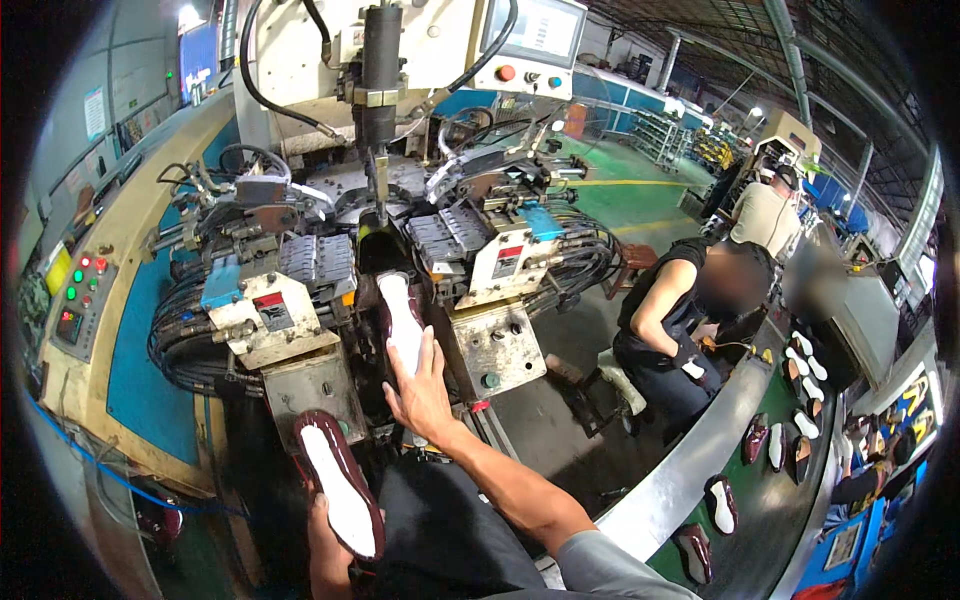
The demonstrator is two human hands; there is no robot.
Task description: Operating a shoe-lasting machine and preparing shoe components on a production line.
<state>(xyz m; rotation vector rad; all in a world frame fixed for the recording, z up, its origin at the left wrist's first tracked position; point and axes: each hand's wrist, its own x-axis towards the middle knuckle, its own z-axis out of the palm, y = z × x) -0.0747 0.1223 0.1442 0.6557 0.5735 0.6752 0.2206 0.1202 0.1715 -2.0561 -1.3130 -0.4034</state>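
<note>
Lengthwise near to far, the maroon shoe [399, 300] in the machine [322, 258] stretches beyond the right hand [424, 397], whose loosely spread fingers rest on its white sole [404, 340]; nearer and left, the left hand [327, 550] seemingly grips a second shoe [337, 487], with the fingers mostly hidden.

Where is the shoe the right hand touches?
In the head view, the shoe is just left of centre, below the dark vertical cylinder and under the right hand.

Two hands [425, 400] [328, 545], two shoes [338, 485] [402, 312] against them
</note>
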